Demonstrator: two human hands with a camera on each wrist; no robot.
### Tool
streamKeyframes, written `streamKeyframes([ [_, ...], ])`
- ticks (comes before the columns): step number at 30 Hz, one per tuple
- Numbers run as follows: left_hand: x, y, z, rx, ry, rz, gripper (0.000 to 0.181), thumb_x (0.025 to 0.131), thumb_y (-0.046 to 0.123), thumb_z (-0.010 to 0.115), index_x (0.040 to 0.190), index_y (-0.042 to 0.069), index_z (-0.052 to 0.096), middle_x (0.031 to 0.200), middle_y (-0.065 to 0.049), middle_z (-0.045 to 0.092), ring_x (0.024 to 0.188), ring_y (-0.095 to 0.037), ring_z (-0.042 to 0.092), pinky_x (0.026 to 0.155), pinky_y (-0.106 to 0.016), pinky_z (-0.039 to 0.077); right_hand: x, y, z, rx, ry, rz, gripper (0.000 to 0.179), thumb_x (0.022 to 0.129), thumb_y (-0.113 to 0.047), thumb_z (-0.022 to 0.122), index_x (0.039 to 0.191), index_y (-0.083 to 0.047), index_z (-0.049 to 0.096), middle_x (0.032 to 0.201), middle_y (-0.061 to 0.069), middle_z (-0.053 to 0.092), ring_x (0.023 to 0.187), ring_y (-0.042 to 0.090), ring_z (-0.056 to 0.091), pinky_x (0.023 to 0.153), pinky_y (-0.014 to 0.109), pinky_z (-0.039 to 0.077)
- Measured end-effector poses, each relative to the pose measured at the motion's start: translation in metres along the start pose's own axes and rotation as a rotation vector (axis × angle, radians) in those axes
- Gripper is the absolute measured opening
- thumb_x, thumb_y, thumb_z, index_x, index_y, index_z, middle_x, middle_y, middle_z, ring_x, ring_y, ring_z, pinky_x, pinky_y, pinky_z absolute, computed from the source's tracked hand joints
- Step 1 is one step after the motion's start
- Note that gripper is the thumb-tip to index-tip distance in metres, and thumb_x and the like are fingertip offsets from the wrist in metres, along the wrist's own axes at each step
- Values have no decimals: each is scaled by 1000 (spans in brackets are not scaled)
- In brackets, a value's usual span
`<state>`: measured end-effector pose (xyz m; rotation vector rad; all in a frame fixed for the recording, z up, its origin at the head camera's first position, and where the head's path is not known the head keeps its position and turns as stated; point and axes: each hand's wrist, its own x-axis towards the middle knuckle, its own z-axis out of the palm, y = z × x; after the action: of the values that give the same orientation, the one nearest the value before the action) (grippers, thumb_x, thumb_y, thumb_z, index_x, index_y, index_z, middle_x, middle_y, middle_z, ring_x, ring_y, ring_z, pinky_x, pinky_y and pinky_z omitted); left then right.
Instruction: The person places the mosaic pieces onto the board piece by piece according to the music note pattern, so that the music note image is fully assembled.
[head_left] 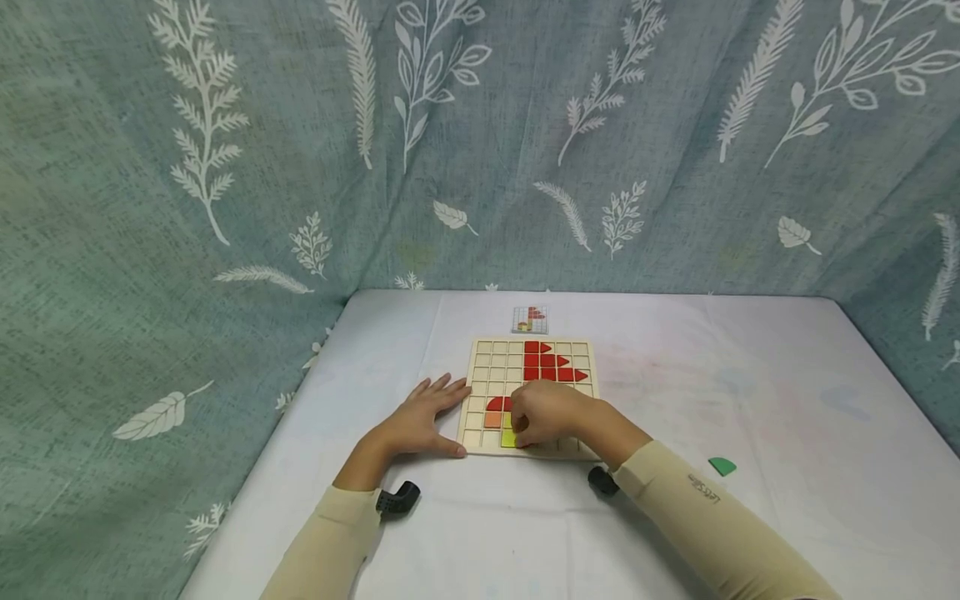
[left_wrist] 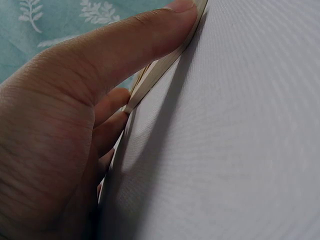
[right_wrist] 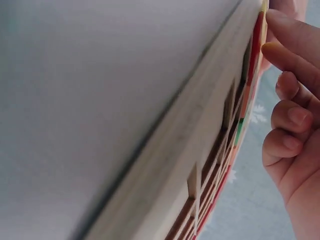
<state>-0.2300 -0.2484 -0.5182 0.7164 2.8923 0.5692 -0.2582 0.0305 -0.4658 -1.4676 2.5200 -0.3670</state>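
A pale wooden grid board (head_left: pixel 476 368) lies flat on the table, with red tiles (head_left: pixel 532 361) and red pointed pieces in its upper rows. Lower down are a red curved piece (head_left: pixel 495 404), an orange tile (head_left: pixel 492 420) and yellow tiles (head_left: pixel 508 438). Against the board's left edge rests my left hand (head_left: pixel 422 419), fingers spread, its thumb at the near corner. My right hand (head_left: pixel 551 412) bends over the lower middle cells, fingertips at the yellow tiles. In the right wrist view, the outer fingers (right_wrist: pixel 290 117) curl in; whether the fingertips pinch or press a tile is hidden.
Beyond the board lies a small pattern card (head_left: pixel 530 320) with a printed design. A green quarter-round piece (head_left: pixel 722 466) is on the white tablecloth (head_left: pixel 690 375) to the right. A leaf-patterned curtain (head_left: pixel 480 167) hangs behind the table.
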Motion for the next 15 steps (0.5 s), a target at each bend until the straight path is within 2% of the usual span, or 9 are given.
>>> streamKeyframes([
  [11,1,0,0,8,-7,-4,116,57,81,69,153,25,34,158,11,22,147,-16,6,118,-41,-1,1,-4,2,-26,-9,26,10,77,-27,80,73,-26,71,73,-17,53,67,5,50,63,21,46],
  [15,0,0,0,4,-6,-3,116,58,80,70,153,25,34,158,11,22,147,-17,7,118,-42,0,2,-6,2,-39,-4,5,13,76,-25,79,69,-26,68,70,-15,52,65,6,47,60,22,43],
])
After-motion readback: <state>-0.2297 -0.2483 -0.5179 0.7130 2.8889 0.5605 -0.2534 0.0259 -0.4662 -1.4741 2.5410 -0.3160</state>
